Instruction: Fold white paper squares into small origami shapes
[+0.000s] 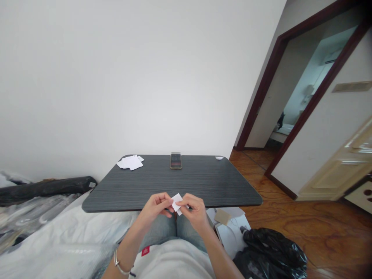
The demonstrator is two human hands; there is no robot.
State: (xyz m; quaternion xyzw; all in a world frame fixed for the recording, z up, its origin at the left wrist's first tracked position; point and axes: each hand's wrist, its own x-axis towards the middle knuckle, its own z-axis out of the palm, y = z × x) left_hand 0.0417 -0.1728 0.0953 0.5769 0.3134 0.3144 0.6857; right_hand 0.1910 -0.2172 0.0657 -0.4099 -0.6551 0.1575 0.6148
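Observation:
A small folded piece of white paper [177, 200] is pinched between both hands, just over the near edge of the dark table [139, 190]. My left hand [159, 205] grips its left side with thumb and fingers. On the right side, my right hand [193, 207] holds it the same way. At the table's back left lies a loose pile of white paper sheets [130, 162]. Another small white paper piece [219, 158] rests at the back right corner.
A phone [176, 161] leans upright at the table's back, by the white wall. Below on the right are white boxes [231, 232] and a black plastic bag [270, 252]. To the left is a plastic-covered bed [78, 232] with a long black roll [49, 188].

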